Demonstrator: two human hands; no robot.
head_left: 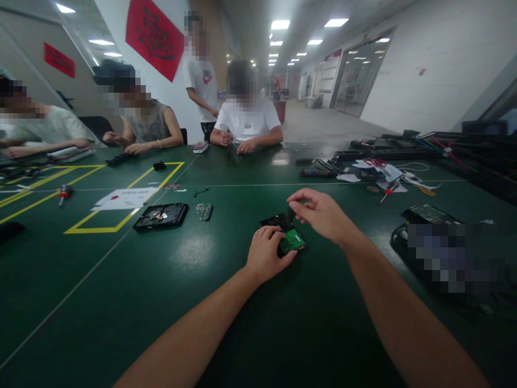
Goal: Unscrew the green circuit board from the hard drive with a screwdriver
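Observation:
A hard drive (297, 249) with a green circuit board facing up lies on the green table in front of me. My left hand (267, 252) wraps over its near left side, thumb along the front edge and fingers across the top, holding it down. Above the far right part of the drive, my right hand (317, 213) pinches a dark, slim tool (290, 215) that looks like a screwdriver, pointing down. The tool's tip is too small and dark to make out.
Left of the drive lie a small circuit board (204, 211) and a black tray (161, 216) with small parts. A white sheet (126, 198) and a red-and-black screwdriver (63, 194) sit farther left. Cables and tools (379, 171) crowd the right. Several people are across the table.

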